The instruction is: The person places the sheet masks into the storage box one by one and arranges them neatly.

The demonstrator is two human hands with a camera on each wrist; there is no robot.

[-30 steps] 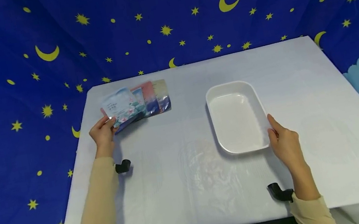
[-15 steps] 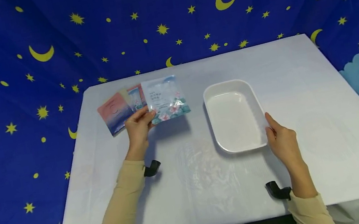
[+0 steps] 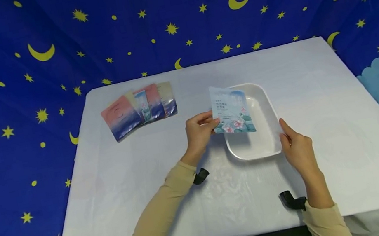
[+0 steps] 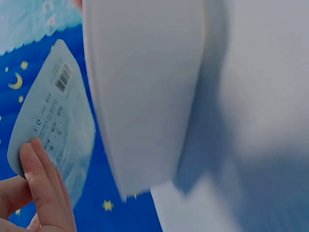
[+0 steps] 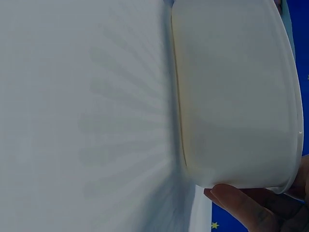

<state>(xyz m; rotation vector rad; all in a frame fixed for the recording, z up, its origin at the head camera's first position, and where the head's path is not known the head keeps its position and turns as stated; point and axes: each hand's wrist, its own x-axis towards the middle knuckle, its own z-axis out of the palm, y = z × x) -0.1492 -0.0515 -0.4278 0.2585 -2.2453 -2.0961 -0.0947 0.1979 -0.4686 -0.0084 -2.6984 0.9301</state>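
My left hand (image 3: 200, 132) pinches a pale blue sheet mask packet (image 3: 230, 107) with pink flowers by its left edge. The packet is tilted over the left part of a deep white rectangular dish (image 3: 267, 142) and hides part of its inside. Its back, printed with a barcode, shows in the left wrist view, where the fingers (image 4: 43, 179) lie flat against the packet (image 4: 58, 116). On the dish's right side, my right hand (image 3: 298, 152) grips the rim and wall. In the right wrist view, the fingers (image 5: 241, 203) press the end of the dish's outer wall (image 5: 236, 96).
At the back left of the white table (image 3: 152, 207) lies a fanned row of several packets: a pink and blue packet (image 3: 121, 116) at the front, others (image 3: 167, 96) in beige and pale blue. A blue star-patterned curtain (image 3: 144, 29) hangs behind the table.
My left hand has lifted the pale blue packet off the row and carried it right to over the dish. The packets beneath are now uncovered. My right hand stays on the dish.
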